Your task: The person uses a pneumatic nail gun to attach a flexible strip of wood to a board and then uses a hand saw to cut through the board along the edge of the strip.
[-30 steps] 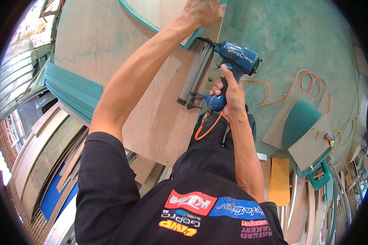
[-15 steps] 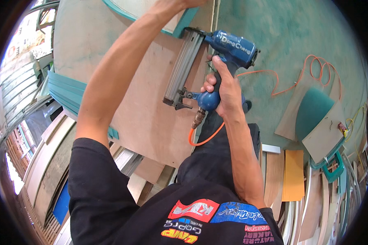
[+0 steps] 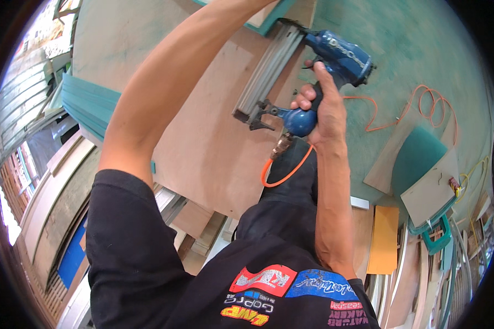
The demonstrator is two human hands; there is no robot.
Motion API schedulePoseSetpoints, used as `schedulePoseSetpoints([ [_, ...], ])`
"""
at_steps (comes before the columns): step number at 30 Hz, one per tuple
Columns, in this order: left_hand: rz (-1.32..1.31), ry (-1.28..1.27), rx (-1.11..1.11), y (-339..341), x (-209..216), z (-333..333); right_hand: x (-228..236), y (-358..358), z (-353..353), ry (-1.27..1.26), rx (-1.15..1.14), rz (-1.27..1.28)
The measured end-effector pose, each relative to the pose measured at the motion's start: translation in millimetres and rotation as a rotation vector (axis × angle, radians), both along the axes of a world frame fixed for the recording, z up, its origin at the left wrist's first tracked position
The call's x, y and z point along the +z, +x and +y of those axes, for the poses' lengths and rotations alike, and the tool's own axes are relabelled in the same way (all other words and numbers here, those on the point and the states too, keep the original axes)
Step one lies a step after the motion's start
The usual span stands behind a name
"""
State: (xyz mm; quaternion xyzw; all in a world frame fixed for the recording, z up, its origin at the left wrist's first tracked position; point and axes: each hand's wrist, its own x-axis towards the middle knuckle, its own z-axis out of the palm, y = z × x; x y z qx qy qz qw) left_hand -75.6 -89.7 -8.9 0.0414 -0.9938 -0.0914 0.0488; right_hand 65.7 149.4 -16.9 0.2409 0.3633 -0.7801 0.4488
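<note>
My right hand point(image 3: 330, 118) is wrapped round the black grip of a blue pneumatic nail gun point(image 3: 343, 52). The gun's long grey magazine point(image 3: 269, 74) slants over a light plywood board point(image 3: 197, 120). From a brass-coloured fitting under the grip, an orange air hose point(image 3: 264, 174) loops down. My left forearm point(image 3: 175, 71) reaches up and across the board to the top edge, where the hand itself is cut off from sight. Near the gun's nose lies a piece with a teal edge point(image 3: 271, 21), only partly in view.
Teal strips point(image 3: 88, 104) lie at the board's left side. On the green-stained surface to the right, orange hose point(image 3: 433, 101) coils beside offcuts and a teal curved piece point(image 3: 417, 159). Stacked boards point(image 3: 66, 203) stand at lower left; an orange-yellow panel point(image 3: 383, 241) stands at lower right.
The nail gun and my right hand have shifted up and to the right in the picture. My left hand has passed out beyond the top edge, and less of the teal-edged piece shows.
</note>
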Motion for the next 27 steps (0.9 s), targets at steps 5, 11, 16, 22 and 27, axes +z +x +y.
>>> schedulePoseSetpoints([
  [5,0.022,0.075,0.028,-6.1,-0.9,9.0,1.8,-9.3,3.8,-0.003,0.006,0.045],
  [11,-0.034,0.088,0.049,-9.5,-7.3,5.4,2.4,-5.8,0.0,0.004,0.016,0.065],
  [16,-0.005,0.080,0.040,-12.0,-8.8,7.2,0.6,-8.0,2.6,0.008,0.016,0.065],
  [22,0.028,0.080,0.006,-10.4,-9.4,6.6,-1.7,-9.2,2.8,0.013,0.035,0.081],
  [27,0.015,0.039,-0.013,-8.8,-10.7,5.3,1.6,-8.3,1.8,0.033,0.048,0.079],
])
